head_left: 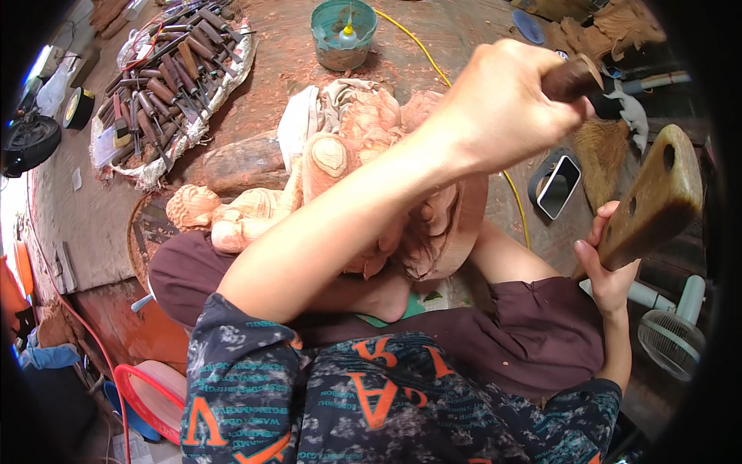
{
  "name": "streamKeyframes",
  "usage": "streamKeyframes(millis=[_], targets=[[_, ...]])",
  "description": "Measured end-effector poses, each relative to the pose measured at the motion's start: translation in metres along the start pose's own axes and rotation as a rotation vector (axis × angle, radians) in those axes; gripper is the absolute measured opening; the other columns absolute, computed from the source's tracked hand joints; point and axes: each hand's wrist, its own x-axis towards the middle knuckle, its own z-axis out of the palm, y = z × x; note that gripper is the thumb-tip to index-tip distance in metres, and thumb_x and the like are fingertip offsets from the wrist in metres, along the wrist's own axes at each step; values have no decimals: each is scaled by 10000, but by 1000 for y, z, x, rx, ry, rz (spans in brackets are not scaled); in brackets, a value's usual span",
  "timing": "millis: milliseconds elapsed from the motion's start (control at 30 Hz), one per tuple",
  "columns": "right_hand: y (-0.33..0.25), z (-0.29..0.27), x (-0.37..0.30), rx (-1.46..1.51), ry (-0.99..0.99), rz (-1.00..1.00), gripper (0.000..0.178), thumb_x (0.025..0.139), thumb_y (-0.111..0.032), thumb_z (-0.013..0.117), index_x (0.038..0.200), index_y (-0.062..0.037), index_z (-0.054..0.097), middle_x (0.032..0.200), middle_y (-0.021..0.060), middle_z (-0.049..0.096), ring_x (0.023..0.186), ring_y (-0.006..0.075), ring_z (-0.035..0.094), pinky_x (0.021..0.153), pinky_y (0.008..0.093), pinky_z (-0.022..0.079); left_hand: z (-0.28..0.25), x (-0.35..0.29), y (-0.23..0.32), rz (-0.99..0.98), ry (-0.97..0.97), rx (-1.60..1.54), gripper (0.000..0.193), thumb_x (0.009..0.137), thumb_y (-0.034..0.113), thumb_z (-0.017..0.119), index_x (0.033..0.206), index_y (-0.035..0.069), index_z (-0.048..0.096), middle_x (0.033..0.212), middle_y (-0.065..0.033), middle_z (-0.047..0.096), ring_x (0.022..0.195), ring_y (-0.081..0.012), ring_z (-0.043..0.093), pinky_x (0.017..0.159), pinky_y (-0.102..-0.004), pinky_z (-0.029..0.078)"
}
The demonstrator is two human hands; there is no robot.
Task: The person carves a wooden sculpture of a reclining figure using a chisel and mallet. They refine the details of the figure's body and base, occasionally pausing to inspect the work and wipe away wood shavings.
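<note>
A reddish wood carving (355, 147) with a curly-headed figure (193, 207) at its left rests in front of me, by my crossed legs. My left arm reaches across it to the right. Raised above the carving's right side, my left hand (514, 104) is closed round a chisel (570, 79); only its dark wooden handle shows, its blade hidden. Lower at the right, my right hand (608, 271) grips a flat wooden mallet (657, 185) with holes through it, tilted up toward the upper right. Mallet and chisel are apart.
Many wooden-handled chisels (166, 85) lie on a white sack at the upper left. A green bucket (344, 54) stands at the far middle. A phone (559, 187), a brush (599, 158) and a yellow cord (516, 197) lie right. A fan (671, 340) stands lower right.
</note>
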Motion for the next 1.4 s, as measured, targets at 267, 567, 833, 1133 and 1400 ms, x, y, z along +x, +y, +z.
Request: streamKeyframes(millis=[267, 567, 833, 1133, 1400], targets=[[-13, -4, -5, 1, 59, -20, 472, 750, 73, 726, 1171, -40, 544, 835, -8, 470, 740, 59, 439, 666, 216, 363, -9, -18, 8, 45, -37, 1, 240, 894, 200, 740, 763, 30, 633, 643, 86, 478, 642, -12, 416, 552, -233, 363], [-14, -18, -17, -83, 181, -102, 438, 777, 59, 724, 1163, -41, 545, 847, -25, 466, 724, 36, 433, 639, 191, 361, -26, -30, 28, 2, -73, 0, 338, 945, 194, 678, 672, 71, 522, 574, 80, 427, 554, -2, 391, 478, -219, 296], [-2, -11, -13, -126, 133, 9, 469, 752, -5, 778, 1164, -57, 558, 811, -38, 467, 718, 51, 432, 641, 220, 371, -58, -30, 54, -5, 76, -43, 278, 921, 200, 638, 1085, 42, 479, 749, -23, 537, 622, -104, 529, 577, -254, 468], [35, -12, -23, -451, -60, 79, 910, 706, -149, 861, 1432, 76, 362, 1286, 219, 532, 1190, 350, 519, 1034, 417, 395, -298, 17, -38, -626, 630, 215, 806, 916, 15, 539, 1554, 231, 97, 786, -87, 504, 604, -162, 555, 472, -299, 533], [-16, 23, 22, -334, -170, 58, 509, 634, -18, 780, 1080, 30, 541, 913, 122, 611, 819, 261, 600, 800, 328, 472, -423, -36, -133, -729, 380, 1382, 575, 773, 89, 635, 1342, 57, 561, 1179, -256, 639, 1066, -396, 607, 952, -439, 496]])
